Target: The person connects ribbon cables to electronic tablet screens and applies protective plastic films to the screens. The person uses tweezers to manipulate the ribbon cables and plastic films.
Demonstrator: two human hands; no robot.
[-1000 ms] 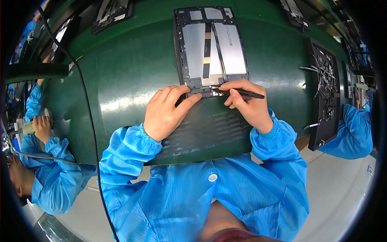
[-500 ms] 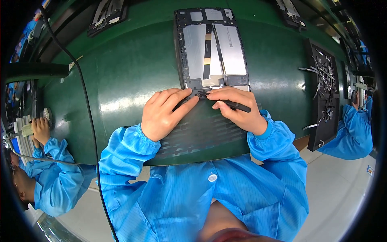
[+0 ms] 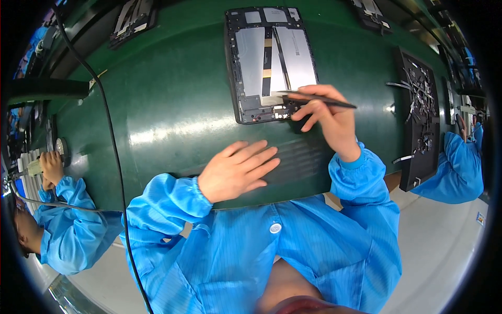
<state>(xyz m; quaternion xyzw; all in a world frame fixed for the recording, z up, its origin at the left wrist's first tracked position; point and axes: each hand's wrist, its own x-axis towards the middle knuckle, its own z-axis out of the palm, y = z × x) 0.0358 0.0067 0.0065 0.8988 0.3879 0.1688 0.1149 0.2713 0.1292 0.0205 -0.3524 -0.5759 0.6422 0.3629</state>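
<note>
An opened tablet [image 3: 300,52] lies on the green table, its inside facing up. Silver panels, a dark ribbon cable [image 3: 267,68] and small circuit parts near its lower edge show. My right hand [image 3: 335,123] pinches a pair of black tweezers [image 3: 334,101] over the tablet's lower right corner, which the fingers partly hide. The tweezer tips point left, near the bottom of the silver panel; whether they touch it I cannot tell. Nearer to me, my left hand [image 3: 238,171] lies apart from the tablet, fingers spread, holding nothing.
On the right stands a black tray [image 3: 407,175] with a heap of small metal strips and parts [image 3: 418,97]. A black cable [image 3: 112,125] runs down the left side. More opened devices [image 3: 133,23] lie at the far edge. People in blue sleeves [image 3: 76,230] work at both sides.
My left hand has come off the tablet's lower edge, back toward me, and its fingers have spread. My right hand has lifted up and right with the tweezers, uncovering the tablet's lower edge.
</note>
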